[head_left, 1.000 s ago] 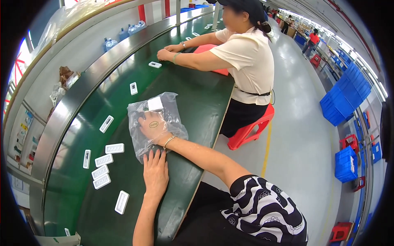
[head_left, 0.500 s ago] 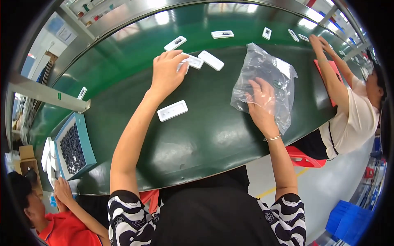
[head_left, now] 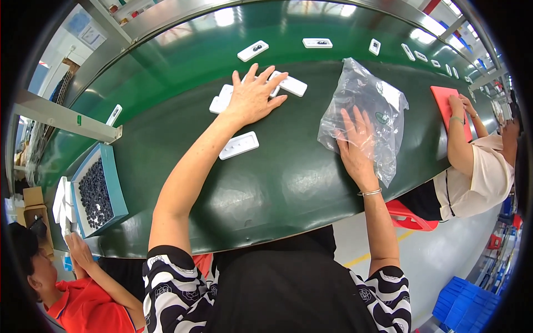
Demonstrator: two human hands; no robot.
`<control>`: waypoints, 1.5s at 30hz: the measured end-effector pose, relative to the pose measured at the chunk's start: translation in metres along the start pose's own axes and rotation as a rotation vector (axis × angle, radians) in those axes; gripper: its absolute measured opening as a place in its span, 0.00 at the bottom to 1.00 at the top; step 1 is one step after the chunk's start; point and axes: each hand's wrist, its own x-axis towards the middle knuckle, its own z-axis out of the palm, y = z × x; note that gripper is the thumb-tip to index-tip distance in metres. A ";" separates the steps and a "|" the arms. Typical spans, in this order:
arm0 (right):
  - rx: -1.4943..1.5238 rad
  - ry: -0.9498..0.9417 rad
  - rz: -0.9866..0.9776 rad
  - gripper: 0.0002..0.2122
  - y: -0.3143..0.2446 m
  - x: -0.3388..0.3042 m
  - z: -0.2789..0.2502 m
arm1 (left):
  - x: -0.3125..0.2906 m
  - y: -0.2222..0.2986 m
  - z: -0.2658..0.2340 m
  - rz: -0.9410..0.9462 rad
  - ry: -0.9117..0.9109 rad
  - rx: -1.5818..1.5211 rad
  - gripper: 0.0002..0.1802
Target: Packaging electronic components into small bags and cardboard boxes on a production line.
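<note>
My left hand (head_left: pixel 252 100) is open, its fingers spread over a loose group of white plastic trays near the belt's edge. One tray (head_left: pixel 292 85) pokes out past the fingertips, another (head_left: pixel 220 101) lies beside the wrist; the rest of the group is partly hidden under the hand. Closer to me, a single white tray (head_left: pixel 239 145) with small recesses lies by my left forearm. My right hand (head_left: pixel 358 141) rests open at a clear plastic bag (head_left: pixel 383 127), its fingers showing through the film. Whether they are inside or beneath the bag, I cannot tell.
Along the green belt (head_left: pixel 355 33) lie several white trays, one with dark round pieces (head_left: pixel 254 50). A blue-sided box (head_left: pixel 114 183) of small black parts stands at the left, near a metal post (head_left: pixel 66 122). Co-workers sit on both sides; a red mat (head_left: pixel 444 102) lies at the right.
My left hand has moved right across the trays and its fingers have spread. My right hand stays at the bag. The right co-worker's hands have drawn back from the belt to the red mat.
</note>
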 end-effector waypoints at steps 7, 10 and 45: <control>0.134 -0.012 -0.064 0.26 -0.016 -0.016 -0.004 | -0.094 0.034 -0.020 -0.036 0.113 -0.076 0.32; 0.147 -0.048 -0.096 0.26 -0.027 -0.024 -0.010 | -0.120 0.040 -0.036 -0.037 0.075 -0.088 0.33; 0.130 0.113 0.131 0.06 -0.002 -0.010 -0.013 | -0.004 0.159 0.008 0.274 0.263 -0.542 0.07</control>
